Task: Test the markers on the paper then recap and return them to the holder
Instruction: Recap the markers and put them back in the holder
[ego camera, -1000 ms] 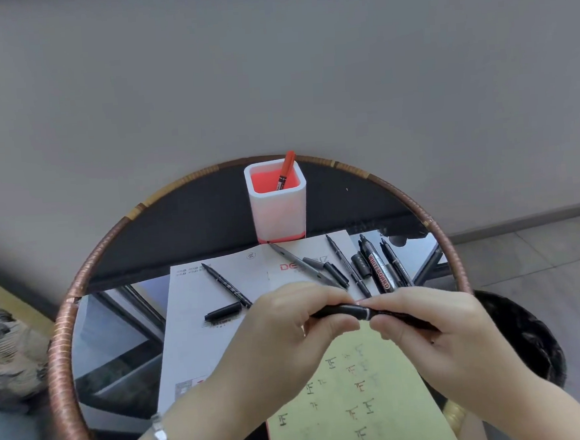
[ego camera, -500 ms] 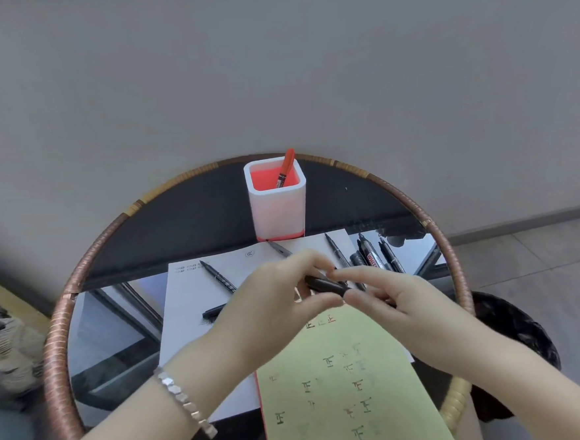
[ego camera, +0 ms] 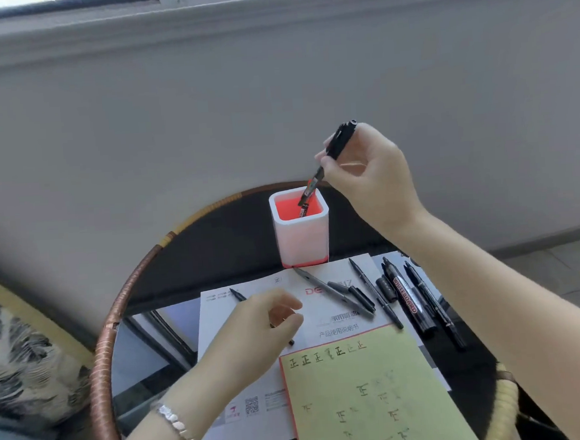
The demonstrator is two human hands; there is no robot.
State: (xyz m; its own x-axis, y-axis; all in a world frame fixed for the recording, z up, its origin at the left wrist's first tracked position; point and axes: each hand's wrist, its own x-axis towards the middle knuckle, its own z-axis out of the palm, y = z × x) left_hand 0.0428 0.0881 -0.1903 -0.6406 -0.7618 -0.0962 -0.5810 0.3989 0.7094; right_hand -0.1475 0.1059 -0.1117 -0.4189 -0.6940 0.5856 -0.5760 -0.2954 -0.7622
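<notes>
1. The right hand (ego camera: 370, 180) was raised above the back of the round table (ego camera: 101, 356), its thumb and fingertips pinching a black marker (ego camera: 339, 140) about halfway along the barrel.
2. That marker was capped and tilted, top end up and to the right, lower end dipping into the open mouth of the holder (ego camera: 300, 236).
3. The holder, a white square cup with a red inside, stood upright at the far side of the table, touching the top edge of the white sheet (ego camera: 213, 321).
4. A reddish patch showed at the marker's lower end; whether it belonged to a second marker inside the cup could not be told.
5. The left hand (ego camera: 265, 324) hovered over the white sheet with fingers loosely curled and nothing seen in its grasp.
6. A thin black marker (ego camera: 236, 294) lay on the sheet and ran under that hand; contact could not be told.
7. A bracelet (ego camera: 177, 423) sat on the left wrist.
8. The yellow-green paper (ego camera: 380, 402), covered with small test marks, lay over the lower right of the white sheet.
9. To the right of the holder's base lay a grey pen (ego camera: 331, 294), a slim black pen (ego camera: 372, 293), a whiteboard marker (ego camera: 407, 301) and another black marker (ego camera: 432, 307), side by side, near one another.
</notes>
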